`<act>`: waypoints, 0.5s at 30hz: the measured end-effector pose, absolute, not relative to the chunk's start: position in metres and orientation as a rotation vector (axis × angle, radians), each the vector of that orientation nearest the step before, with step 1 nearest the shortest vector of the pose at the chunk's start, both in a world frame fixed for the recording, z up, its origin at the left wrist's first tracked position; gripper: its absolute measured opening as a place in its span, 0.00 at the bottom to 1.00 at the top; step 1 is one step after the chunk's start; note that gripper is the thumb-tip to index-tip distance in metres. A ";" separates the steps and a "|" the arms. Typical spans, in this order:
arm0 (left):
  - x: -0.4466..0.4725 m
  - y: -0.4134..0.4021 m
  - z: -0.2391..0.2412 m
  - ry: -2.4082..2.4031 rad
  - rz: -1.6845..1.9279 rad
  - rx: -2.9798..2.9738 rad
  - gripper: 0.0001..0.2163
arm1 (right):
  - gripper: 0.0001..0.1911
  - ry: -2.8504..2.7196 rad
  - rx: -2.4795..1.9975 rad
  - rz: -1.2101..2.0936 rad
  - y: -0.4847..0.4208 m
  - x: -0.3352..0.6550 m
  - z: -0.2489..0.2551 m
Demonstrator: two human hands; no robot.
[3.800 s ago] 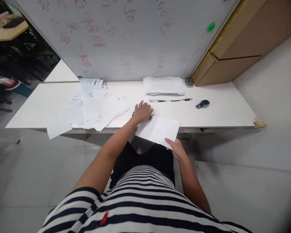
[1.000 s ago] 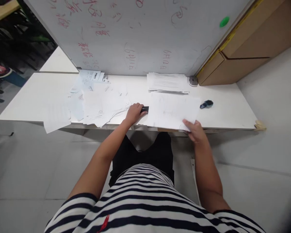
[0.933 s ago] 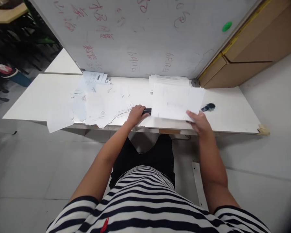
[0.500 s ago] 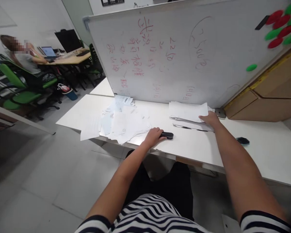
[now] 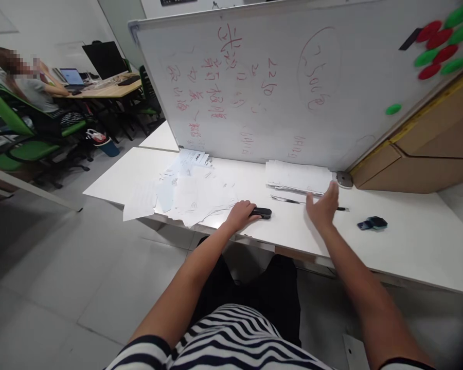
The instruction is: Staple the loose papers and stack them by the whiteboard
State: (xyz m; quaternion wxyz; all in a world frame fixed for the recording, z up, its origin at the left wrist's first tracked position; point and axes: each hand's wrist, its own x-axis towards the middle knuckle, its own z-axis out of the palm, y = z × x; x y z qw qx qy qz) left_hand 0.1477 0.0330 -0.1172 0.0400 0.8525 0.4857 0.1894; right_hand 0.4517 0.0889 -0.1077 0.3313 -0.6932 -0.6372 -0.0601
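My left hand (image 5: pixel 241 216) is closed round one end of a black stapler (image 5: pixel 263 213) lying on the white table. Beside that hand, to the left, loose papers (image 5: pixel 195 198) are spread and overlap, some past the table's front edge. My right hand (image 5: pixel 324 206), fingers apart and holding nothing, is at the front edge of a stack of white paper (image 5: pixel 297 176). Whether it touches the stack I cannot tell. A thin dark pen-like strip (image 5: pixel 287 200) lies in front of the stack, partly hidden by my right hand.
A whiteboard (image 5: pixel 278 77) with red writing stands along the table's back. Cardboard boxes (image 5: pixel 420 167) are at the right, near a grey rounded object (image 5: pixel 344 179). A small dark item (image 5: pixel 373 223) lies on the table's right part. Far left, a person (image 5: pixel 34 87) sits at a desk.
My right hand has let go of the paper stack's right end and drawn back toward me, its fingers now spread. My left hand stays on the stapler.
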 end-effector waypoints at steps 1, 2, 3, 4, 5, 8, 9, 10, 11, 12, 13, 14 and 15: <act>0.148 0.033 -0.117 1.494 0.585 2.610 0.19 | 0.39 -1.737 -1.837 -0.092 0.069 0.448 -0.114; 0.148 0.033 -0.117 1.500 0.587 2.608 0.19 | 0.35 -1.824 -1.873 -0.030 0.050 0.443 -0.120; 0.147 0.033 -0.117 1.506 0.587 2.606 0.19 | 0.32 -1.900 -1.914 0.031 0.031 0.439 -0.126; 0.147 0.033 -0.117 1.512 0.585 2.604 0.19 | 0.30 -1.966 -1.956 0.089 0.013 0.434 -0.132; 0.147 0.034 -0.117 1.515 0.582 2.602 0.18 | 0.28 -2.015 -1.987 0.123 -0.002 0.430 -0.138; 0.149 0.032 -0.116 1.514 0.593 2.593 0.18 | 0.27 -1.960 -2.075 0.089 -0.029 0.418 -0.146; 0.149 0.031 -0.116 1.502 0.613 2.588 0.18 | 0.27 -1.917 -2.095 0.068 -0.033 0.416 -0.147; 0.149 0.030 -0.115 1.487 0.652 2.579 0.18 | 0.27 -1.883 -2.109 0.058 -0.034 0.414 -0.147; 0.149 0.028 -0.114 1.479 0.714 2.563 0.19 | 0.27 -1.865 -2.117 0.060 -0.035 0.413 -0.146; 0.148 0.027 -0.113 1.489 0.795 2.536 0.19 | 0.27 -1.861 -2.120 0.070 -0.034 0.412 -0.145; 0.146 0.025 -0.111 1.532 0.888 2.489 0.18 | 0.27 -1.859 -2.121 0.078 -0.033 0.412 -0.145; 0.141 0.024 -0.109 1.614 0.978 2.422 0.17 | 0.27 -1.857 -2.119 0.083 -0.032 0.413 -0.145; 0.135 0.023 -0.106 1.721 1.039 2.343 0.17 | 0.27 -1.855 -2.113 0.086 -0.032 0.413 -0.145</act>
